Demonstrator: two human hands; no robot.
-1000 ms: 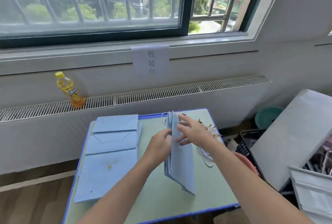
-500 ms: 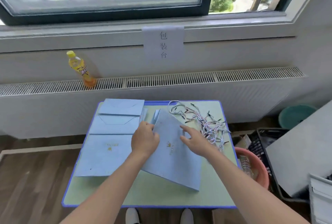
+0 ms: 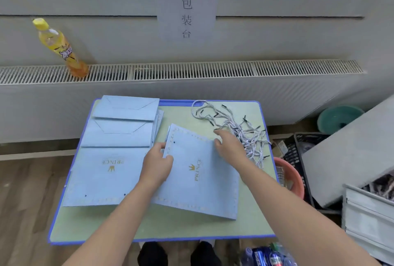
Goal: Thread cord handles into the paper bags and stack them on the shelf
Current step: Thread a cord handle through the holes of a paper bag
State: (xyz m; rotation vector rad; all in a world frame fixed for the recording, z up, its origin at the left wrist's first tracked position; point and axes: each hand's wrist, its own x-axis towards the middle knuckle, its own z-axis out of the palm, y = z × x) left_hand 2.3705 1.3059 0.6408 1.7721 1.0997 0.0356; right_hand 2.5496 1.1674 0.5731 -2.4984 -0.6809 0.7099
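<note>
1. The bag point(image 3: 200, 174) lies flat on the table point(image 3: 170, 228), right of centre and skewed, its punched top edge pointing up-left; a dark handle hole shows near that edge
2. It looks like thin card: light and stiff along the folds, but easy to crease or tear at the holes, so my guess is it should be held by the reinforced top band, close to a hole, not by the middle of the panel
3. The left hand point(image 3: 156, 166) grips the bag's left edge near the top, thumb on the face and fingers curled at the rim
4. The right hand point(image 3: 231, 148) reaches over the bag's right edge toward the cords point(image 3: 238, 131), fingers loosely spread and holding nothing; whether the fingertips touch a cord I cannot tell
5. The cords lie in a tangled heap just right of the bag; they look limp and twisted, with stiff dark tips, so a tip is likely the best place to pinch for threading
6. A stack point(image 3: 110, 159) of flat bags lies on the table's left half, touching or just beside the left hand
7. A bottle point(image 3: 61, 49) stands on the radiator grille point(image 3: 213, 70) behind; no cord is through the bag yet
</note>
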